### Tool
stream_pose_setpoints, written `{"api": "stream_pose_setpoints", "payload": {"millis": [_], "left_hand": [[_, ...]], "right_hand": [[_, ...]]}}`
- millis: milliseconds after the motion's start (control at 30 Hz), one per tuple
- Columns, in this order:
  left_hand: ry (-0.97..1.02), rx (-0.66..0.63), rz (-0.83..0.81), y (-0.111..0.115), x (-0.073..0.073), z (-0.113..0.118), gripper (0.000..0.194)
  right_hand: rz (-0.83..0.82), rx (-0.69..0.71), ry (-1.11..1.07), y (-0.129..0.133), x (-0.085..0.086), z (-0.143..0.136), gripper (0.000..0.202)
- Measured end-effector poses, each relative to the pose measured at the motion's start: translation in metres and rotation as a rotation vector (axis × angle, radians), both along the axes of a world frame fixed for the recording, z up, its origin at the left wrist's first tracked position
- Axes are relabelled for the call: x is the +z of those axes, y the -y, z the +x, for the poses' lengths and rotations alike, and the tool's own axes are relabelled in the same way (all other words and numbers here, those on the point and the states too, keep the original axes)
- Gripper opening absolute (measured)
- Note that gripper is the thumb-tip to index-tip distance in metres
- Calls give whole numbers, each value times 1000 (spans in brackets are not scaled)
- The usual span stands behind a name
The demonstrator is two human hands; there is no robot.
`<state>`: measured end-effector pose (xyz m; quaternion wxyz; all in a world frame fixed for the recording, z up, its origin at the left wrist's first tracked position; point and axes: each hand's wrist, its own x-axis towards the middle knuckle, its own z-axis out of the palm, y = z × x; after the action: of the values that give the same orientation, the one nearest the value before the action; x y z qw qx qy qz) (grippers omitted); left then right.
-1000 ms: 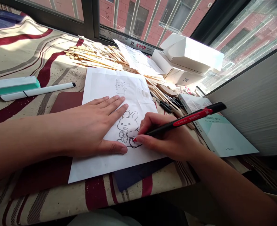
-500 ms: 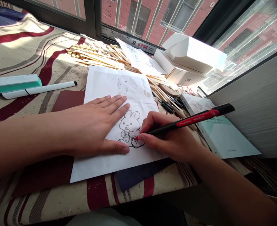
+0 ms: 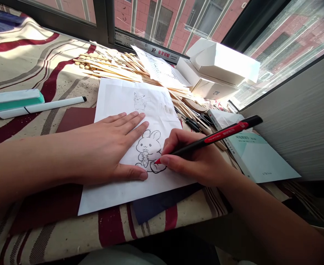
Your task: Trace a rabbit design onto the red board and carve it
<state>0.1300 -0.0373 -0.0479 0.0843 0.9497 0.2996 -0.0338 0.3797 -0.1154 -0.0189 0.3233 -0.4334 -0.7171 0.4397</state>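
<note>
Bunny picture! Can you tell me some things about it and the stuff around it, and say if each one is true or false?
1. The left hand lies spread on the white paper. True.
2. The red-and-black pen is in the left hand. False: the right hand holds it.
3. The bunny drawing has a carrot. True.
4. The Pikachu drawing is bigger than the bunny drawing. False: it is smaller.
5. The ZTE box is near the window. True.

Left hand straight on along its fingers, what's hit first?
Left hand lies flat on the paper. Sliding on, it'd likely meet the wooden sticks just past the sheet's edge; exact height and depth unclear from this view.
</note>
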Motion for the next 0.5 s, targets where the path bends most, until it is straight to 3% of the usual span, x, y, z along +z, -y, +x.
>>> {"api": "stream_pose_setpoints", "payload": {"millis": [500], "left_hand": [[31, -1, 29, 0, 1, 2, 130]], "right_hand": [[62, -17, 97, 1, 1, -2, 25]]}}
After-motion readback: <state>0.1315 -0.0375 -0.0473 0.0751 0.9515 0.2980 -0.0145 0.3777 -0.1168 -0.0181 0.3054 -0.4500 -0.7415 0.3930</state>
